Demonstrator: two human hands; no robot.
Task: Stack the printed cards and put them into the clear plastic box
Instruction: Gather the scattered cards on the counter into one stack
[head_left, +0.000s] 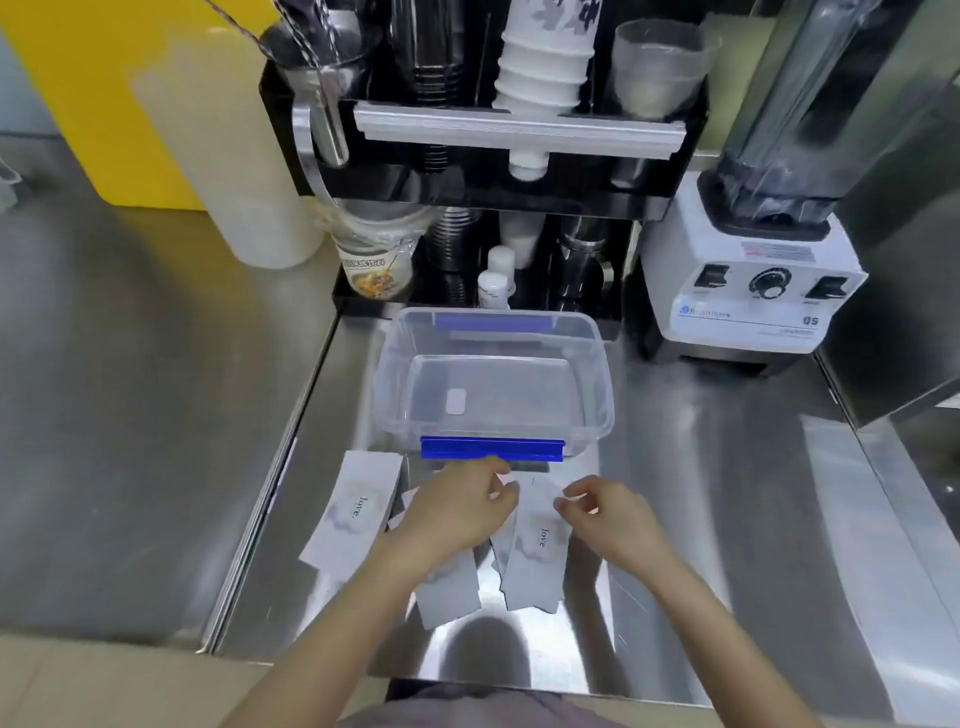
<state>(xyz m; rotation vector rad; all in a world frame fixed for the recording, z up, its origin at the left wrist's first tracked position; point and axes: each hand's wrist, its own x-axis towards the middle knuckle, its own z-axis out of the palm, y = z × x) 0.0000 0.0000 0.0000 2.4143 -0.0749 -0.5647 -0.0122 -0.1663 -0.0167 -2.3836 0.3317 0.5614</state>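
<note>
Several long white cards printed with "love" lie on the steel counter in front of the clear plastic box (493, 382). One card (356, 512) lies apart at the left. A fanned bunch of cards (535, 545) sits in the middle, and both hands pinch its far end. My left hand (457, 512) holds it from the left, partly covering another card (447, 590). My right hand (605, 512) holds it from the right, fingers curled. The box stands open just beyond the hands, with blue clips on its near and far rims and only a small label inside.
A white blender base (753, 291) stands at the right back. A black rack (483, 130) with stacked cups and small bottles rises behind the box. A printed cup (376, 260) and a frosted plastic bottle (249, 171) stand at the left back. The counter has a raised seam on the left.
</note>
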